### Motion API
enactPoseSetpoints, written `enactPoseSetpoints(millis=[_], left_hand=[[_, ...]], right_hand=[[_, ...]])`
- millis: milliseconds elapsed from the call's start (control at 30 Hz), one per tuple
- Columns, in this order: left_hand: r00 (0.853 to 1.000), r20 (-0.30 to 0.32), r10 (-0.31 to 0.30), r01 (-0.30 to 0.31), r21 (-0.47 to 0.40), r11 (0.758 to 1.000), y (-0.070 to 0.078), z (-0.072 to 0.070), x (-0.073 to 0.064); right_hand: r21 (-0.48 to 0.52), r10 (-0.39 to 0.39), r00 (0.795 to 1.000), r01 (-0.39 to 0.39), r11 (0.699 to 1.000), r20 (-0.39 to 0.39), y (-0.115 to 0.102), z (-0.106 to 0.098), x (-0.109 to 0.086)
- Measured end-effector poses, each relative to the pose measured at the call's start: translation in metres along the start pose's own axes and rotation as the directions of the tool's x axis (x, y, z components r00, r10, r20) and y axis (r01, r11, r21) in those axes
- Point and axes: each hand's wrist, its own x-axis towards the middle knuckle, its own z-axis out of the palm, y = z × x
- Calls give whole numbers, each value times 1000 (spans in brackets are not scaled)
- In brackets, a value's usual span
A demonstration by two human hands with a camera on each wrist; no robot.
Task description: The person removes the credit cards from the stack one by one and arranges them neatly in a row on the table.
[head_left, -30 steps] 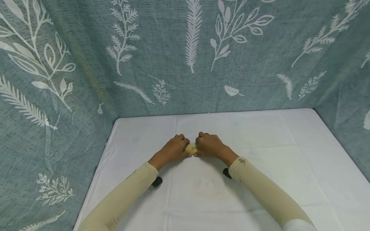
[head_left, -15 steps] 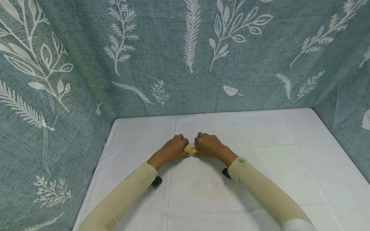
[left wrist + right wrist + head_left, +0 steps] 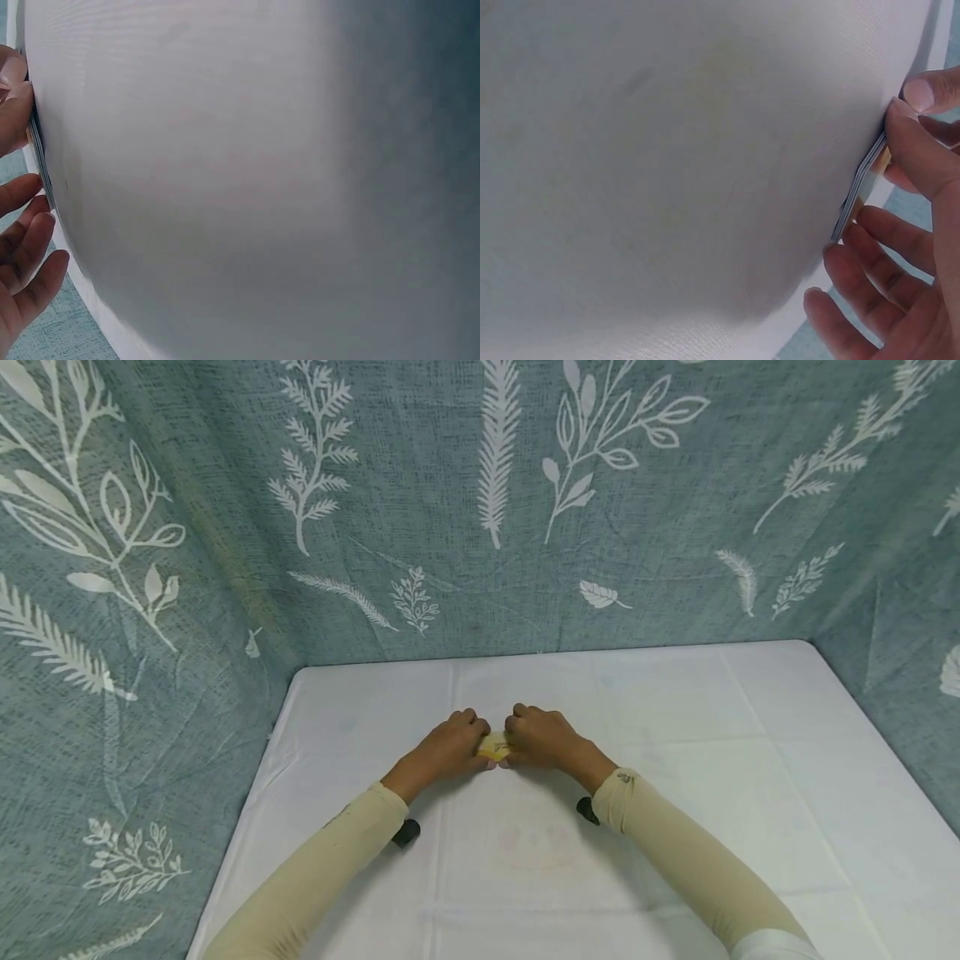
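Both hands hold a small, flat yellow-and-white piece point(image 3: 495, 745) with dark print at mid-table. Its layered edge point(image 3: 861, 178), several thin sheets or cards thick, shows in the right wrist view with a slight bend. The left hand point(image 3: 448, 746) pinches the left end between thumb and fingers. At the opposite end the right hand point(image 3: 546, 739) grips likewise, and the two thumbs almost meet at the near edge. Only a strip of the face shows between the hands; whether the layers are one folded leaflet or separate cards I cannot tell.
A white cloth point(image 3: 525, 893) with fold creases covers the table. Green-grey curtains point(image 3: 450, 510) with white leaf prints hang behind it and at both sides. Small black wrist-worn devices point(image 3: 407, 832) show under the forearms.
The head view has shifted very slightly. Both hands stay in place on the yellow-and-white piece, with barely any visible movement.
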Motion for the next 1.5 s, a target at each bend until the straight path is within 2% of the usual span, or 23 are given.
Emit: enactPoseSetpoints(millis=[300, 633, 933, 1500], left_hand=[[1000, 7, 8, -8, -23, 1000, 3, -3, 0], [1000, 11, 24, -24, -16, 1000, -1, -1, 0], [999, 42, 5, -4, -23, 1000, -2, -2, 1], [999, 38, -21, 23, -54, 998, 0, -6, -4]], right_hand=[[16, 8, 1000, -8, 1000, 6, 1, -1, -1], [20, 4, 1000, -4, 1000, 13, 0, 0, 0], [12, -12, 1000, 12, 1000, -19, 0, -2, -1], [4, -20, 1000, 20, 1000, -24, 0, -9, -1]])
